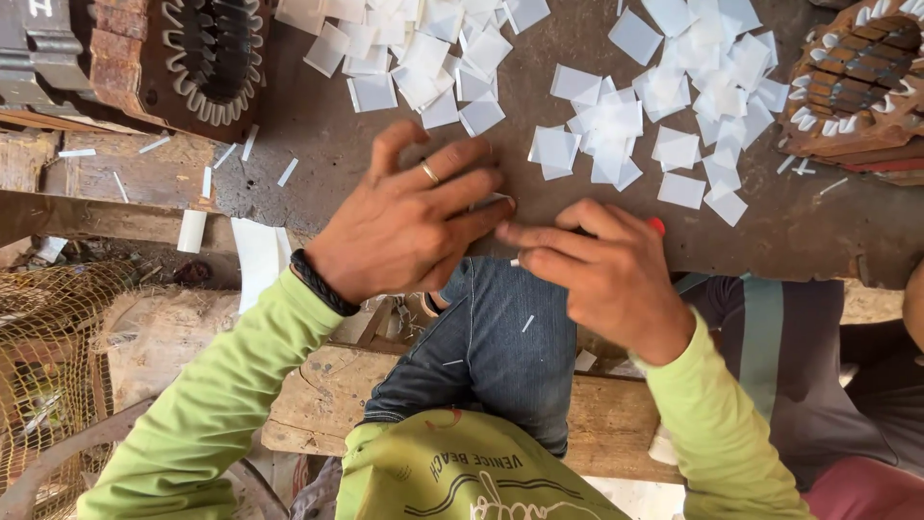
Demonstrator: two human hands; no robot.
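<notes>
A small white paper slip [493,200] sits at the near edge of the worn brown work table [828,241], almost wholly covered by the two hands working it. The left hand [409,226] lies flat over the slip, fingers together and extended toward the right, a ring on one finger and a dark band at the wrist; it appears to press the slip down to keep it steady. The right hand [602,270] meets it fingertip to fingertip, index finger stretched along the table edge, likely creasing or pinching the slip there. Whether either hand actually clamps the paper cannot be told; the contact is hidden under the fingers. A red object [656,225] shows just behind the right hand's knuckles, its kind unclear.

Beyond both hands, farther across the table, lie loose heaps of cut white paper squares [616,120], within easy reach. Far beyond the left hand stands a rusty motor stator [197,53] with white liners in its slots; a second stator [861,82] stands far beyond the right hand. Thin white offcuts [207,181] are scattered to the left.
</notes>
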